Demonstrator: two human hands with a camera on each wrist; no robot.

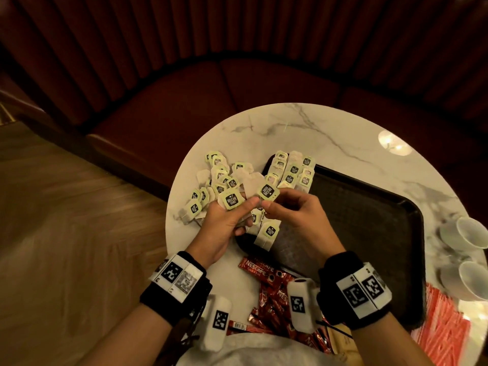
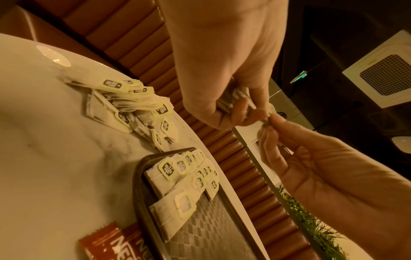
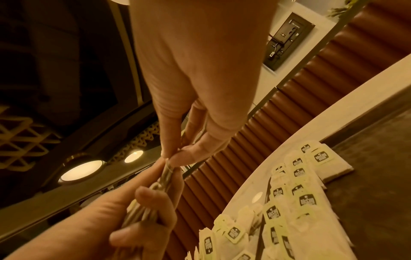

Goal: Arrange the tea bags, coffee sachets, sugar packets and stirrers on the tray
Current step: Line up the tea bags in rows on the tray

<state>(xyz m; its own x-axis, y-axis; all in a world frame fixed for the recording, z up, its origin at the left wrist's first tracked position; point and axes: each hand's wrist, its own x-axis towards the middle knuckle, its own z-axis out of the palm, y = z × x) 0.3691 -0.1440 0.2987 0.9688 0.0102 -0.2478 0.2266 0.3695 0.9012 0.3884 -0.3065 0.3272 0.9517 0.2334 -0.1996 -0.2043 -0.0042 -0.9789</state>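
— What's going on over the desk (image 1: 343, 133)?

— Sorting tea bags. The left hand (image 1: 227, 220) grips a bunch of tea bags (image 1: 232, 200); the right hand (image 1: 295, 212) pinches one off it, above the tray (image 1: 369, 207).

— Where do they go?

— Rows of tea bags (image 1: 293, 170) sit at the tray's 11 o'clock corner. I'd guess this one joins them; the loose pile (image 1: 219, 180) waits at 9 o'clock.

Pale green tags, red sachets, dark tray on white marble

The tea bags (image 1: 227, 178) are off-white with pale green tags printed in black; the coffee sachets (image 1: 266, 286) are red with white lettering; the tray (image 1: 369, 207) is black with a diamond texture; the table (image 1: 317, 128) is white marble veined grey; the packets (image 1: 443, 326) at its right edge are red-and-white striped.
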